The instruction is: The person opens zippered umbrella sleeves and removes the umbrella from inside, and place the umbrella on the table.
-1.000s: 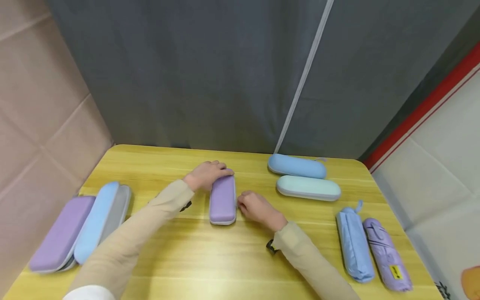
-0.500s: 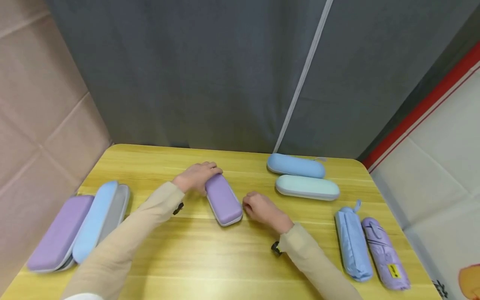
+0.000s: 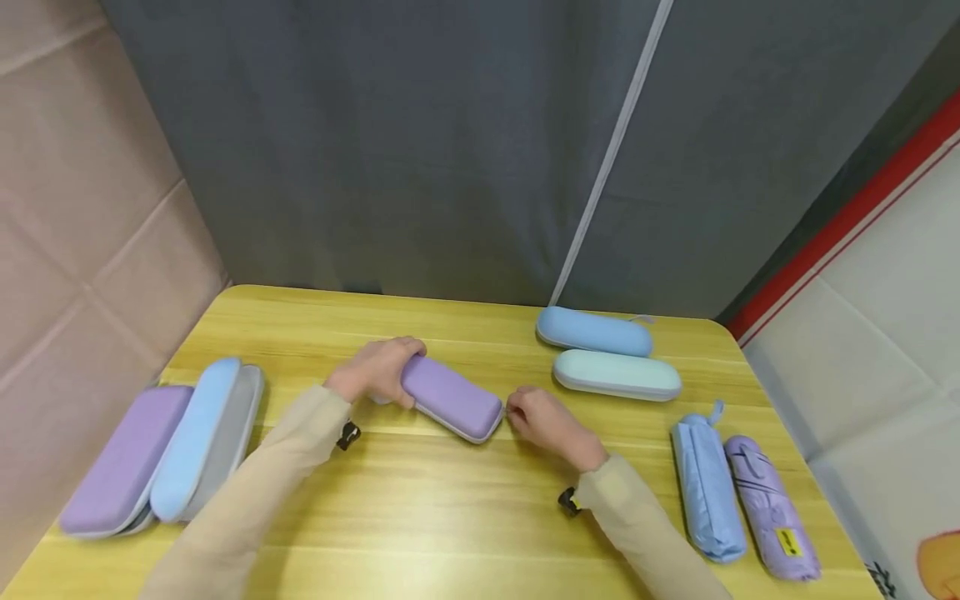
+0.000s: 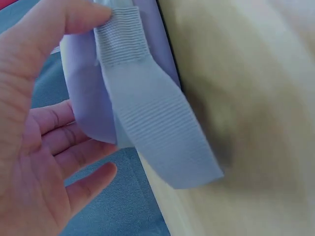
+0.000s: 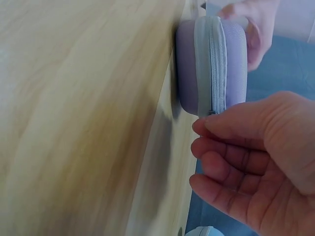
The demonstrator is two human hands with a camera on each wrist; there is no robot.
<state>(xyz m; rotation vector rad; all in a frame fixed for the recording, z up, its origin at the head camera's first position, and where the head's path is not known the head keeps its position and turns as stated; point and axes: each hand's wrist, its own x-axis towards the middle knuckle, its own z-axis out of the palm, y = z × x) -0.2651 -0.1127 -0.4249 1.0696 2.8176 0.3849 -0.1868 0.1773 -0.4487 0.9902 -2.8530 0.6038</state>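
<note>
A purple zippered hard case point(image 3: 453, 398) lies aslant on the table between both hands. My left hand point(image 3: 378, 369) grips its far left end, thumb on the near side and fingers behind. In the left wrist view, the thumb presses on a pale grey ribbed strap point(image 4: 152, 108) that sticks out from that end. My right hand point(image 3: 551, 423) is at the case's right end. In the right wrist view, its thumb and forefinger pinch the zipper pull, mostly hidden by the fingertips, at the lower end of the zipper point(image 5: 218, 64).
At left lie another purple case point(image 3: 126, 462), a light blue case point(image 3: 197, 437) and a grey one point(image 3: 228, 442) close together. Blue point(image 3: 594, 331) and mint point(image 3: 617, 374) cases lie back right. Folded blue point(image 3: 708, 490) and purple point(image 3: 772, 508) umbrellas lie at right. A grey curtain point(image 3: 390, 150) hangs behind the table.
The purple case has turned from lengthwise to aslant, its near end swinging right. My left hand has moved left and slightly nearer with it; my right hand has shifted right with its near end.
</note>
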